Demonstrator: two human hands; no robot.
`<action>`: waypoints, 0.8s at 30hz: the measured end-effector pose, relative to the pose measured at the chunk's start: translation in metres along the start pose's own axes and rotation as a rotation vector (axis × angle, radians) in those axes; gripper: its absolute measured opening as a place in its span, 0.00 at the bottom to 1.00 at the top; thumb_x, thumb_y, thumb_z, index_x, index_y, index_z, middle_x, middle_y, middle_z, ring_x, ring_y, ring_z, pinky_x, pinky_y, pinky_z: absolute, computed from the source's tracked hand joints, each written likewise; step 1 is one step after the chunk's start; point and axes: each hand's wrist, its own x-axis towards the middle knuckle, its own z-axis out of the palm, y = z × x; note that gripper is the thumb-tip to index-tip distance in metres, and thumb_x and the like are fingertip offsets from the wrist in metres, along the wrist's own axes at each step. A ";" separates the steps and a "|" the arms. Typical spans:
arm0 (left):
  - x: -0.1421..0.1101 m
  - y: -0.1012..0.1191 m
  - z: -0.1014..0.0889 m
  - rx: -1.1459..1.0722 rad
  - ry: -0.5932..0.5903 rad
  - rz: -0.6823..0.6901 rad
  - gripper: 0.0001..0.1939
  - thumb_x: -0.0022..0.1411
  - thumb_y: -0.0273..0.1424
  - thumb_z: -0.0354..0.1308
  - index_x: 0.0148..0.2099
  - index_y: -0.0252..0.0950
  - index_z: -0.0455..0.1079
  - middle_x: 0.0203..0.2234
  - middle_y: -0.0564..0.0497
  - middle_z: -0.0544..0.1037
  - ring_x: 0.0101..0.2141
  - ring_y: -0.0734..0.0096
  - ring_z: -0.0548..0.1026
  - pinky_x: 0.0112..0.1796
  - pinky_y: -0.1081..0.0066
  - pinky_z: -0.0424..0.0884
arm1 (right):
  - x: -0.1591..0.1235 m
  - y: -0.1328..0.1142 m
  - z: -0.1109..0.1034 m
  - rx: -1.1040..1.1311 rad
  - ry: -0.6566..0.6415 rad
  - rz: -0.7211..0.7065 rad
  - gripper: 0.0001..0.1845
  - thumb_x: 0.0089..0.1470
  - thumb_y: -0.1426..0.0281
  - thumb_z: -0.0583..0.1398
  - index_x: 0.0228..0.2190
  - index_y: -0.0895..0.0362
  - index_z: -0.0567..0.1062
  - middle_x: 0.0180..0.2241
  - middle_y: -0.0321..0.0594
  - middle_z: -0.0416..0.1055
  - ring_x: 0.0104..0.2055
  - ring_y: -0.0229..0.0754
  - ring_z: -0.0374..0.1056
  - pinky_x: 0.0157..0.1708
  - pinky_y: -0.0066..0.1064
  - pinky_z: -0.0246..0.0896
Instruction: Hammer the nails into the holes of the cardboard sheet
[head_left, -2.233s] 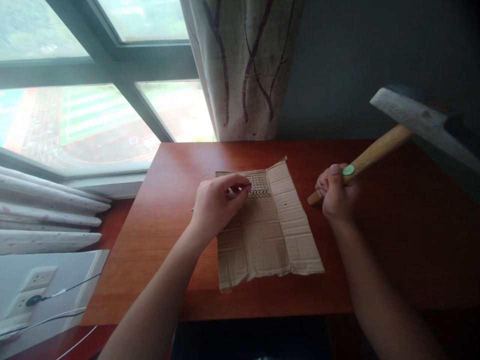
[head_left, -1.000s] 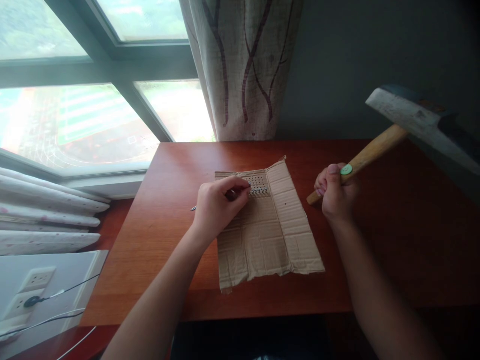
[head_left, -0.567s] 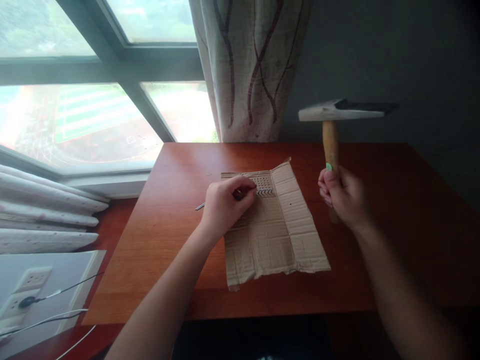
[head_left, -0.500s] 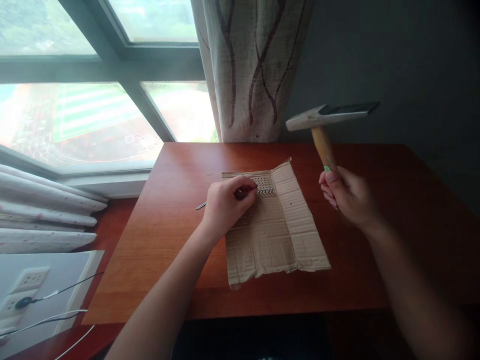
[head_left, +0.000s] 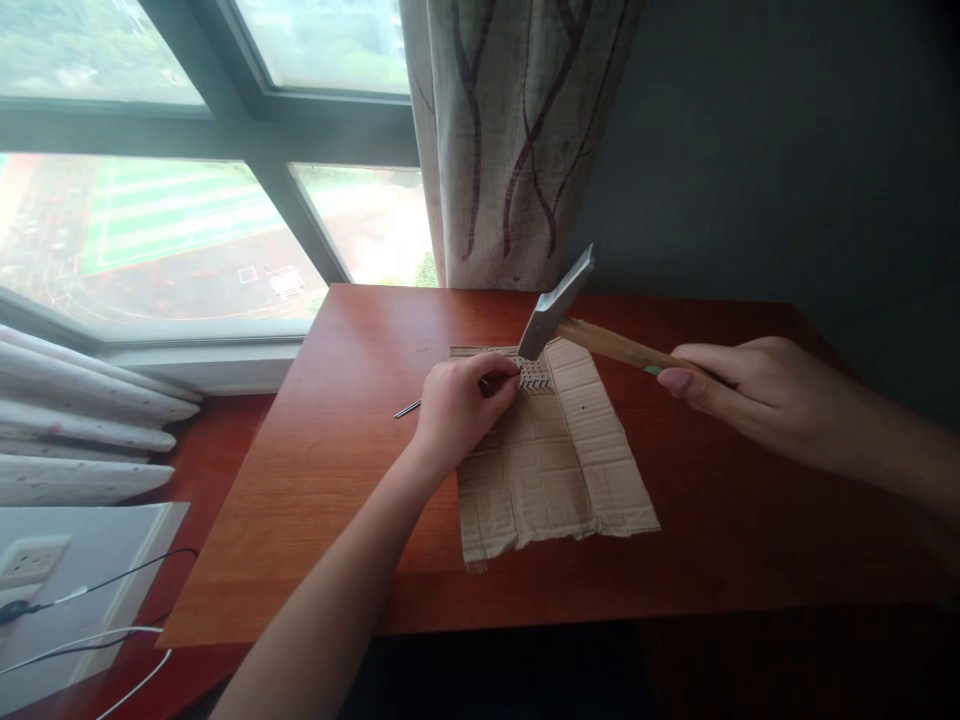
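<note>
At the far left, beside the window [head_left: 180, 220], the curtain [head_left: 97, 400] hangs over the low wall with its socket [head_left: 34, 562] and cables. A thin metal rod [head_left: 407, 409] lies on the surface [head_left: 315, 480], its far end hidden behind your left hand [head_left: 457, 405]. That hand's fingers are drawn into a narrow pinch at the near left part of the holed block [head_left: 536, 373]; whether they grip a tiny piece, you can't tell from here. The block sits on the far part of the creased cardboard [head_left: 525, 470], with a row of short dark pieces along its near side. Your hammer [head_left: 555, 300] has just swung down and left, so its narrow end is now right by those fingers, over the block; contact can't be made out. That leaves very little room for a stray blow. Farther right, your right hand [head_left: 757, 390] is closed round the wooden handle, thumb along it, clear of the cardboard.
</note>
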 end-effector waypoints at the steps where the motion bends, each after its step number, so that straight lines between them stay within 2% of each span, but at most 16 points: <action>1: 0.000 0.000 0.000 0.003 -0.001 0.000 0.05 0.59 0.27 0.63 0.37 0.39 0.80 0.28 0.55 0.83 0.28 0.72 0.78 0.31 0.73 0.71 | 0.000 -0.001 0.000 0.000 0.004 -0.004 0.33 0.62 0.39 0.47 0.22 0.52 0.63 0.16 0.34 0.57 0.18 0.38 0.55 0.22 0.35 0.45; 6: 0.001 0.002 -0.001 0.038 -0.014 -0.004 0.05 0.59 0.27 0.63 0.36 0.39 0.80 0.27 0.55 0.83 0.28 0.71 0.79 0.30 0.73 0.70 | -0.001 -0.004 0.002 -0.004 -0.031 -0.004 0.32 0.64 0.41 0.47 0.23 0.53 0.64 0.17 0.34 0.61 0.19 0.38 0.57 0.23 0.35 0.46; 10: 0.001 0.002 -0.001 0.031 -0.006 -0.001 0.05 0.59 0.27 0.63 0.37 0.39 0.80 0.28 0.55 0.83 0.28 0.71 0.79 0.31 0.72 0.71 | -0.002 -0.003 0.002 -0.028 0.016 -0.005 0.31 0.64 0.41 0.48 0.22 0.52 0.62 0.16 0.33 0.58 0.18 0.38 0.56 0.23 0.35 0.46; 16: 0.001 0.003 -0.001 0.057 -0.024 0.000 0.05 0.60 0.27 0.62 0.37 0.39 0.80 0.27 0.54 0.83 0.28 0.71 0.78 0.29 0.73 0.68 | 0.000 -0.005 0.004 -0.025 -0.041 -0.006 0.32 0.65 0.42 0.47 0.23 0.53 0.64 0.18 0.33 0.61 0.20 0.37 0.57 0.24 0.34 0.46; 21: 0.001 0.003 -0.002 0.046 -0.028 0.002 0.05 0.60 0.27 0.62 0.36 0.39 0.79 0.28 0.55 0.83 0.29 0.71 0.79 0.31 0.72 0.70 | 0.000 -0.008 0.004 -0.036 -0.003 0.005 0.32 0.64 0.41 0.46 0.23 0.53 0.63 0.17 0.32 0.58 0.19 0.36 0.56 0.23 0.34 0.45; 24: 0.001 0.003 -0.002 0.059 -0.032 0.002 0.05 0.60 0.27 0.62 0.36 0.39 0.80 0.28 0.54 0.83 0.29 0.71 0.79 0.30 0.73 0.69 | 0.001 -0.010 0.007 -0.019 -0.028 0.005 0.33 0.65 0.41 0.46 0.23 0.53 0.63 0.17 0.33 0.60 0.19 0.36 0.56 0.24 0.33 0.45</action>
